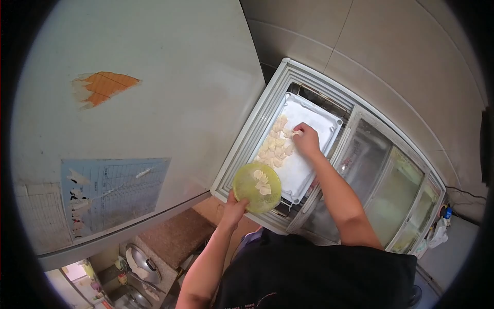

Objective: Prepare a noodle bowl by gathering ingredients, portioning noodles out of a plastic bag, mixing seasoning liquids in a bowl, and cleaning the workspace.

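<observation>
My left hand (236,208) grips the rim of a round yellow-green plate (243,189), which carries several pale dumplings (262,183) in a short row. The plate is at the near left corner of a white rectangular tray (299,181). Many pale dumplings (276,148) lie along the tray's left side. Over the middle of the tray, my right hand (307,139) pinches one pale dumpling (297,133) between thumb and fingers, just right of the others. The tray sits in the open left part of a chest freezer (247,148).
Framed glass sliding lids (393,185) cover the freezer's right part. A tiled wall (370,50) runs behind it. A large pale panel (173,96) with torn paper stands at left. Below it, a metal pot lid (144,262) lies beside a brown countertop (177,235).
</observation>
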### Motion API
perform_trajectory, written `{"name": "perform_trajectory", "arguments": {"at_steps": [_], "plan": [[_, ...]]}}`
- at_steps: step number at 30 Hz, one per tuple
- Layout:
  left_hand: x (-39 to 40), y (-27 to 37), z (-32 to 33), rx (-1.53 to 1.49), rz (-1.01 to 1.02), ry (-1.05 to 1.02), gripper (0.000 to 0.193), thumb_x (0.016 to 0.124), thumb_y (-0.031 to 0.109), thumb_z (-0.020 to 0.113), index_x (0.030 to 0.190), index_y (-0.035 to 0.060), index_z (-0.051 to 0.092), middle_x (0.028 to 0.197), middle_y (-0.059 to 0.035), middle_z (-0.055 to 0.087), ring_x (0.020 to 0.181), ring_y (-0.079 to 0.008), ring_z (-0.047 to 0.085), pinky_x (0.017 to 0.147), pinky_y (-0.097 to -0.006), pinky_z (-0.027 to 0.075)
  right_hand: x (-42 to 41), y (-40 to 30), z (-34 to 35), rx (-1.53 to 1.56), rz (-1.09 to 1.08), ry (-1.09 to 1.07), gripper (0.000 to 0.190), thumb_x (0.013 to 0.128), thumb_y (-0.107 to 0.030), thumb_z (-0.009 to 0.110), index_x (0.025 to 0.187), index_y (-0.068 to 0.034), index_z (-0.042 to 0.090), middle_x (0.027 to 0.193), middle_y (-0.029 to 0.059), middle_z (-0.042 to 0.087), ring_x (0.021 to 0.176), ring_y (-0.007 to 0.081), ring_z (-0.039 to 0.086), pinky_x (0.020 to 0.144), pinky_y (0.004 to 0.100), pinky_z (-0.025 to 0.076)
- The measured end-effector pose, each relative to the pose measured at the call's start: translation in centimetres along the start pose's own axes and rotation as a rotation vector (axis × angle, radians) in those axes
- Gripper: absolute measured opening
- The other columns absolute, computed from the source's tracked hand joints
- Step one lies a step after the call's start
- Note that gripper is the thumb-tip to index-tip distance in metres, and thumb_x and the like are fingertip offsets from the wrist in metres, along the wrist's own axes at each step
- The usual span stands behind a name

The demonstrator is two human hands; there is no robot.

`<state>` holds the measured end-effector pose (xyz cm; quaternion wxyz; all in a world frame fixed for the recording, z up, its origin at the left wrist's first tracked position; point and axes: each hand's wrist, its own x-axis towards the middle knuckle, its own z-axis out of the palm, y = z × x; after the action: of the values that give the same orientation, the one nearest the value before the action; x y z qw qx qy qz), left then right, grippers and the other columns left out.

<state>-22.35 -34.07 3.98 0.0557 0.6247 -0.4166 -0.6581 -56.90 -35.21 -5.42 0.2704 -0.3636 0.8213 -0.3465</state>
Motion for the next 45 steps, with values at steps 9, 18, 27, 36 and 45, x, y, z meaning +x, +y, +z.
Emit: {"name": "perform_trajectory", "arguments": {"at_steps": [9,18,27,36,45], "plan": [[0.0,0.0,0.2,-0.014,0.036,-0.036,0.06,0.087,0.008,0.061,0.143,0.0076,0.042,0.122,-0.0113,0.063,0.097,-0.0218,0.065,0.072,-0.0346,0.055,-5.8,-5.1,-2.3,0.262,-0.084,-0.562,0.043,0.079,-0.02,0.076,0.121,-0.009,0.072,0.116,0.0152,0.071,0.111,0.0278,0.067,0.093,0.0378,0.052],[-0.5,0.4,0.0,-0.021,0.068,0.011,0.06,0.086,0.007,0.06,0.144,0.0072,0.041,0.114,-0.0101,0.064,0.091,-0.019,0.063,0.069,-0.0319,0.053,-2.8,-0.3,-1.2,-0.371,-0.359,-0.142,0.024,0.073,-0.005,0.07,0.097,-0.007,0.074,0.106,0.0104,0.07,0.105,0.0306,0.062,0.093,0.0438,0.048],[-0.3,0.6,0.3,0.008,0.065,0.032,0.058,0.086,0.008,0.061,0.142,0.007,0.043,0.11,-0.0092,0.063,0.086,-0.0174,0.063,0.066,-0.0303,0.052,-6.3,-4.9,1.1,0.05,-0.155,-0.23,0.031,0.081,-0.023,0.08,0.104,-0.005,0.07,0.089,0.0131,0.07,0.082,0.0279,0.068,0.078,0.0381,0.056],[-1.4,0.8,-1.1,-0.036,0.085,0.091,0.06,0.086,0.006,0.061,0.144,0.0102,0.043,0.112,-0.0074,0.063,0.088,-0.0166,0.063,0.067,-0.03,0.052,-6.9,-1.3,2.4,0.161,0.012,0.017,0.026,0.075,-0.001,0.073,0.099,-0.005,0.064,0.087,0.0061,0.063,0.078,0.0226,0.065,0.075,0.0333,0.054],[-1.4,-0.5,-2.0,-0.072,0.105,0.081,0.062,0.085,0.004,0.061,0.144,0.0101,0.042,0.113,-0.0069,0.063,0.087,-0.0161,0.061,0.065,-0.0305,0.05,-9.0,-6.1,0.7,-0.056,-0.368,-0.185,0.034,0.084,-0.012,0.074,0.118,-0.012,0.07,0.104,0.0089,0.066,0.094,0.0274,0.067,0.08,0.0383,0.056]]}}
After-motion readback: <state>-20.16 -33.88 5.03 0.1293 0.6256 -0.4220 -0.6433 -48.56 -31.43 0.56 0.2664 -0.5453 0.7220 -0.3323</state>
